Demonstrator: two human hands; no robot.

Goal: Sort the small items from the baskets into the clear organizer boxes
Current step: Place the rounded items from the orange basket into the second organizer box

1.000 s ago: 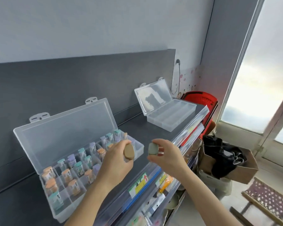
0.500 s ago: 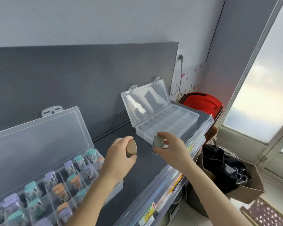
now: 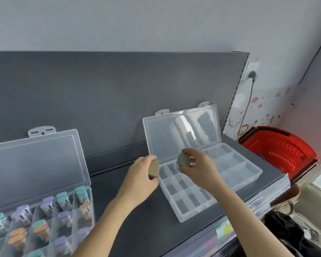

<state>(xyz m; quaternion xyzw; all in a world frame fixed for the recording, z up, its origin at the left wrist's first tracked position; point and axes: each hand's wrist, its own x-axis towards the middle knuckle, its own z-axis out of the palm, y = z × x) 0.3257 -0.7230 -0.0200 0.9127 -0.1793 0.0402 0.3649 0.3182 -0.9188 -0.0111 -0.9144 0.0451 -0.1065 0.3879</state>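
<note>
At the clear organizer box (image 3: 235, 173), left fingers (image 3: 145, 161) gripping tan oval (image 3: 154, 169), right fingers (image 3: 193, 153) pinching grey-green disc (image 3: 183, 160)

The clear plastic organizer box of pastel-capped bottles (image 3: 35, 160), near left, is cut by the left and bottom edges; its labels are too blurred to read. The left hand (image 3: 139, 179) hides most of a tan oval piece (image 3: 154, 169); the right hand (image 3: 199, 170) covers a grey-green round piece's (image 3: 183, 160) lower edge.
</note>
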